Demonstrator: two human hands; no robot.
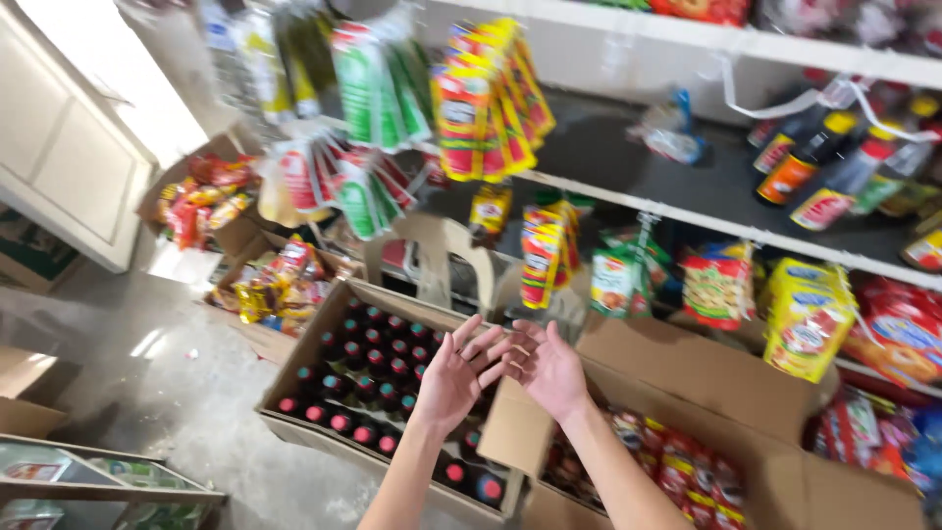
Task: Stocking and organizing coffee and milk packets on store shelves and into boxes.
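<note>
The shelves [726, 231] ran along the wall, the upper board carrying dark sauce bottles [819, 172] near its right end, with packets hanging from its front edge. Below them, on the concrete floor [186, 393], stood a big cardboard box [294, 368] packed with red-capped bottles [368, 378], and just right of it a second open box [706, 383] holding red packets [687, 471].

Both hands were raised, palms up, over the seam between the two boxes. The left hand [453, 378] hung above the right edge of the bottle box; the right hand [551, 368] hung above the near flap of the packet box, and their fingertips all but touched. Each grip was spread wide and carried nothing.

The step looked like a pause between picks, with the bottles nearest. Taking one would call for turning a palm down and lowering it onto a cap.
</note>
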